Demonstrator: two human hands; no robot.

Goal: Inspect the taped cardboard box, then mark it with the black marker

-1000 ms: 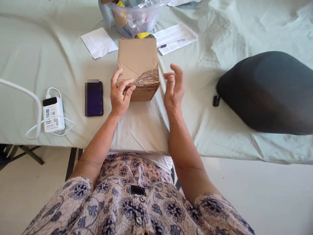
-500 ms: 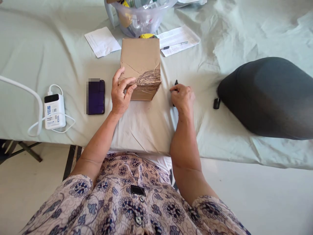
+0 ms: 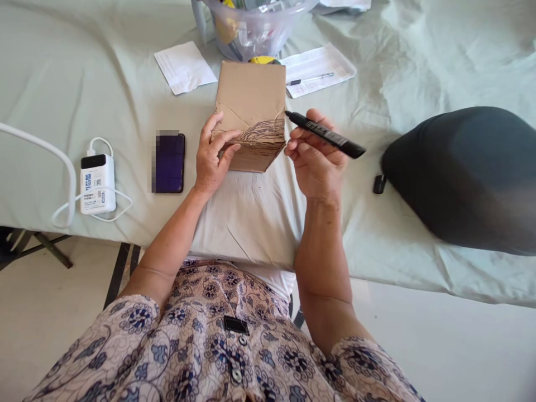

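Note:
A brown cardboard box [image 3: 251,89] stands on the cloth-covered table, with dark scribbled lines on its near right part. My left hand [image 3: 211,159] grips the box's near left corner, its fingers over the top and front edge. Just right of the box, my right hand [image 3: 320,162] is raised with a black marker [image 3: 324,131] between its fingers. The marker's uncapped tip points left, close to the box's right edge. A small black cap [image 3: 379,184] lies on the cloth farther right.
A large dark rounded object [image 3: 464,178] sits at right. Behind the box are a clear plastic basket [image 3: 259,28], a yellow item [image 3: 263,59], papers [image 3: 184,70] and a pen [image 3: 312,79]. A phone [image 3: 170,163] and a white power bank [image 3: 97,187] with cable lie left.
My right hand has lifted the marker off the cloth and turned it, so its tip points left toward the box. My left hand stays on the box. The view has shifted slightly.

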